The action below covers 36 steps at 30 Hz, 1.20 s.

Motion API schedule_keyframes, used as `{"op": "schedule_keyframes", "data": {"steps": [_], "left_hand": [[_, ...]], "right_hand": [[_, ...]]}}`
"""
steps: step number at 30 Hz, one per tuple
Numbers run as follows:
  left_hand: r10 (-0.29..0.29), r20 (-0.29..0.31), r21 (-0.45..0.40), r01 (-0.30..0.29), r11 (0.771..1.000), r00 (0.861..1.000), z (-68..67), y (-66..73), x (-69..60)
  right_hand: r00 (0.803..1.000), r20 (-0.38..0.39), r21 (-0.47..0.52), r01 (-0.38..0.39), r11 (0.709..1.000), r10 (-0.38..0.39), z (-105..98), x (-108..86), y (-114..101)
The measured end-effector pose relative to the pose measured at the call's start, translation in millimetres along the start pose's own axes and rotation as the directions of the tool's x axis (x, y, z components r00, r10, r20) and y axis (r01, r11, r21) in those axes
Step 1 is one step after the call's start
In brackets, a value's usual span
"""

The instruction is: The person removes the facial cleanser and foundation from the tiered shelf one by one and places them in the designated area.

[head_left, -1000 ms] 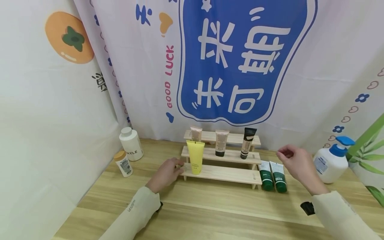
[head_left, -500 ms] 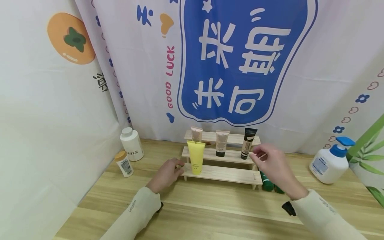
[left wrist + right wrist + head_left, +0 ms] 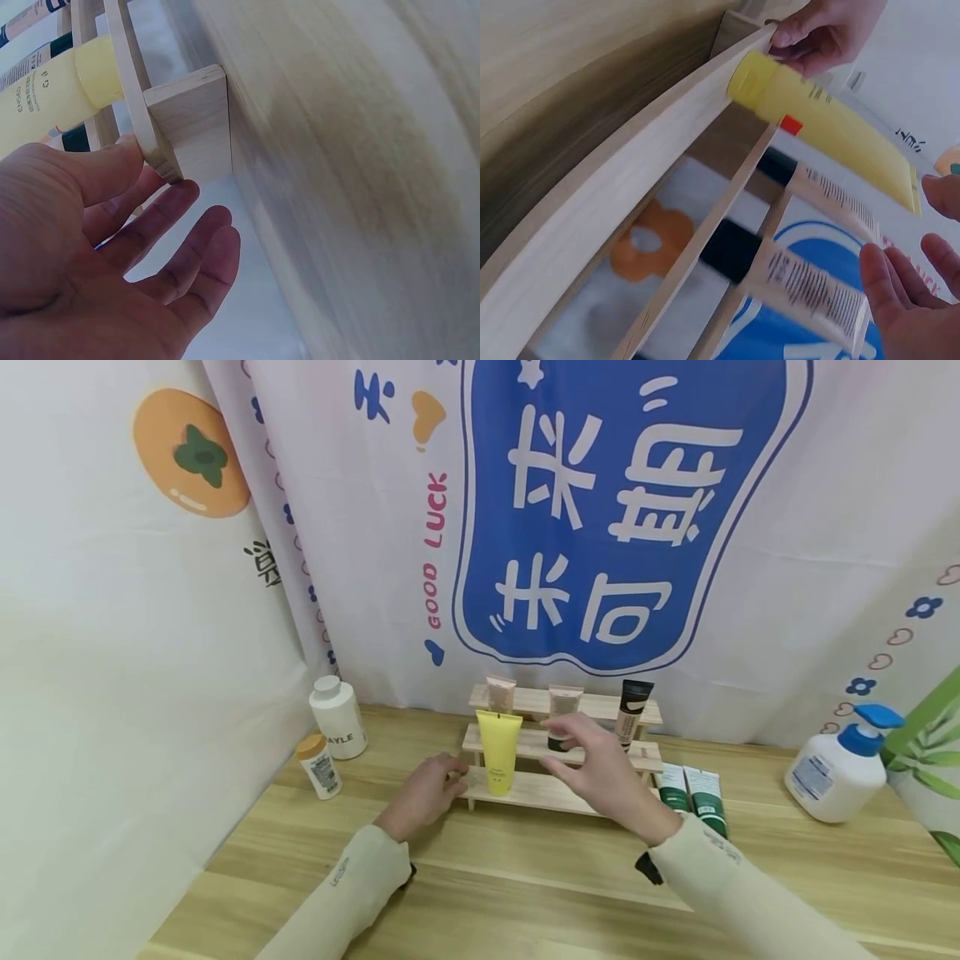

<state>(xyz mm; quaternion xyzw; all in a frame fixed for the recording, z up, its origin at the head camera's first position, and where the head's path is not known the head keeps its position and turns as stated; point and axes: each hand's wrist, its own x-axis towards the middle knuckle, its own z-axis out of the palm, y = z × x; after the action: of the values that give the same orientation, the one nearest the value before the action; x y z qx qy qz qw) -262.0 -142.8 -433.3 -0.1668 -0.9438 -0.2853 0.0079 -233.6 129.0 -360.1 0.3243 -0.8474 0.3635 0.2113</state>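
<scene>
A three-step wooden display rack [image 3: 558, 792] stands on the table. My left hand [image 3: 425, 795] pinches the left end of its lowest shelf, thumb on top and fingers beneath, as the left wrist view shows. On that shelf a yellow squeeze tube [image 3: 498, 752] stands upright on its cap. Just right of it hovers my right hand [image 3: 600, 768], thumb and fingers parted and holding nothing. Behind that hand, partly hidden, is a pinkish squeeze tube [image 3: 565, 699] with a dark cap. Another pinkish tube [image 3: 500, 693] shows behind the yellow one, and a black-and-beige tube [image 3: 633, 710] stands at the right.
Two green-and-white tubes [image 3: 705, 793] lie on the table by the rack's right end. Farther right is a white pump bottle [image 3: 836, 777] with a blue top. At the left stand a white bottle [image 3: 339, 722] and a smaller orange-capped bottle [image 3: 320, 768]. A printed curtain [image 3: 375, 610] hangs behind.
My right hand has moved left from above the green tubes, past the black-and-beige tube, to beside the yellow tube. The left hand stays at the rack. The head view has shifted slightly.
</scene>
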Motion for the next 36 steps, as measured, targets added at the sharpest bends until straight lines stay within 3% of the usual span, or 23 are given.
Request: {"op": "schedule_keyframes", "data": {"steps": [7,15,27,36], "left_hand": [[0.02,0.002,0.0,-0.02,1.0,1.0,-0.6,-0.4,-2.0],[0.012,0.007,-0.002,-0.012,1.0,1.0,0.2,-0.4,-1.8],[0.035,-0.006,0.001,-0.035,0.999,0.999,2.7,-2.7,0.9],[0.03,0.002,-0.014,-0.03,0.999,1.0,1.2,-2.6,-1.9]], "right_hand": [[1.0,0.014,0.023,0.017,1.0,-0.017,28,16.7,-10],[1.0,-0.006,0.043,-0.003,0.999,0.003,44,19.6,-9],[0.996,-0.089,0.134,-0.002,0.991,0.014,53,22.5,-4],[0.991,-0.137,0.166,0.027,0.986,-0.004,41,11.0,-5]]}}
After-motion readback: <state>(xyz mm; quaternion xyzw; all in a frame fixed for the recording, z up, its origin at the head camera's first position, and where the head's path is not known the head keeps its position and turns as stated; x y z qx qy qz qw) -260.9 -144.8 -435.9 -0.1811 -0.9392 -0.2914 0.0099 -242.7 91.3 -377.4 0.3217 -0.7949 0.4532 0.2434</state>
